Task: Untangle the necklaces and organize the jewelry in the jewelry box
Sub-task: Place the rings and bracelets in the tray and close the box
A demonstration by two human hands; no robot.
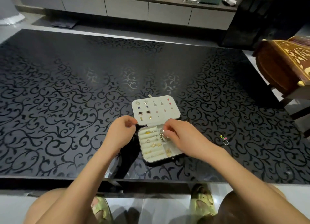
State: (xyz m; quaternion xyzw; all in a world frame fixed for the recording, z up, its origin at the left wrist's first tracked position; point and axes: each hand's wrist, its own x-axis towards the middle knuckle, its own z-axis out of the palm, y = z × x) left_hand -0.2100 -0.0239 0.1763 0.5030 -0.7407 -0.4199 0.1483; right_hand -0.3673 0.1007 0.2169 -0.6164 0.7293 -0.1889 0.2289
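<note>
An open jewelry box [151, 158] lies on the black patterned table [67, 89]. Its raised lid panel [156, 109] carries several pairs of stud earrings. Ring rolls on the box's left side hold several rings [153, 140]. My right hand [177, 136] is over the box's upper right compartment, fingers curled round a beaded bracelet [162, 136]. My left hand [123, 131] hovers just left of the box, thumb and fingers pinched together; whether a thin chain runs between them I cannot tell. A small gold piece [168, 151] lies in the lower right compartment.
A ring with small colourful charms [224, 139] lies on the table right of the box. A carved wooden chest [283, 64] stands at the far right. Grey cabinets [127, 7] run along the back. My knees and slippers show below the table edge.
</note>
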